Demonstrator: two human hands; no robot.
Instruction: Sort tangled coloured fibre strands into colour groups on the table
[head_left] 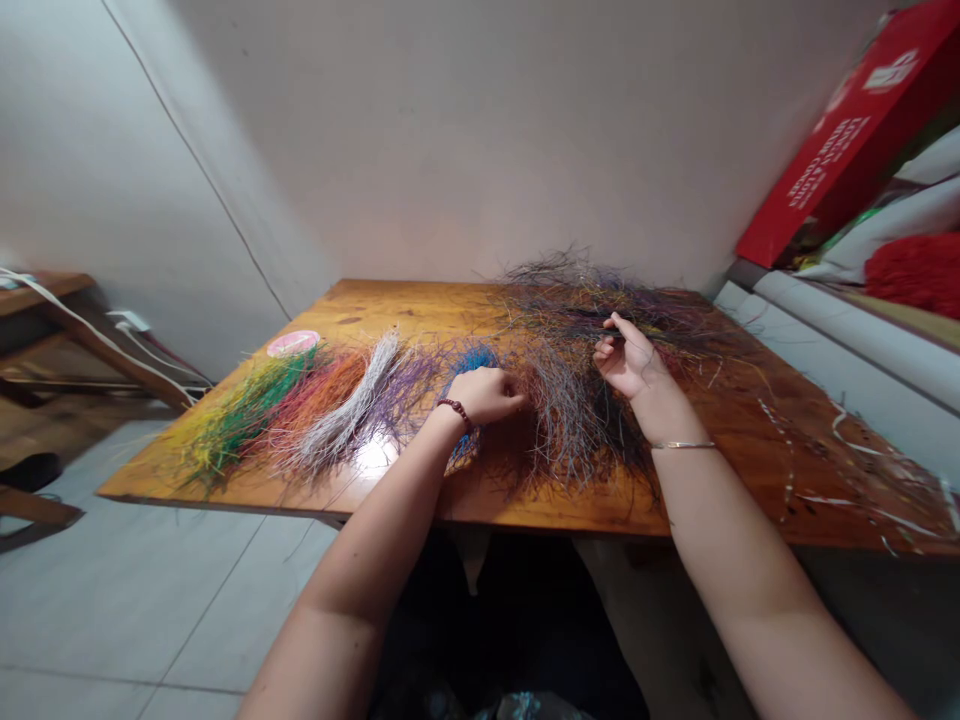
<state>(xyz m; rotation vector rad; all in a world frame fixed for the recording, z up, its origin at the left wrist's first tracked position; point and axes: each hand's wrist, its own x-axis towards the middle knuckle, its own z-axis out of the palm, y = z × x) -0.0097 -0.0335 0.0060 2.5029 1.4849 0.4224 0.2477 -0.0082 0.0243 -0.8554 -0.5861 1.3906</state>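
Bundles of thin coloured strands lie in a row on a wooden table [360,302]: green and yellow [255,405], red and orange [334,390], white [352,405], purple [405,390], blue [474,357], grey [566,410]. My left hand [491,396] is closed over the blue bundle; whatever its fingers hold is hidden. At the front edge of a tangled mixed heap [577,285], my right hand [626,358] has its fingers curled but apart, palm partly showing, with no strand clearly held. Dark strands [619,430] lie below it.
A round pink-and-white item [293,343] lies at the table's back left. Loose white scraps [855,435] are scattered at the right. Beyond the right edge are a red box [847,130], white rolls and red material [915,275]. A wall stands behind.
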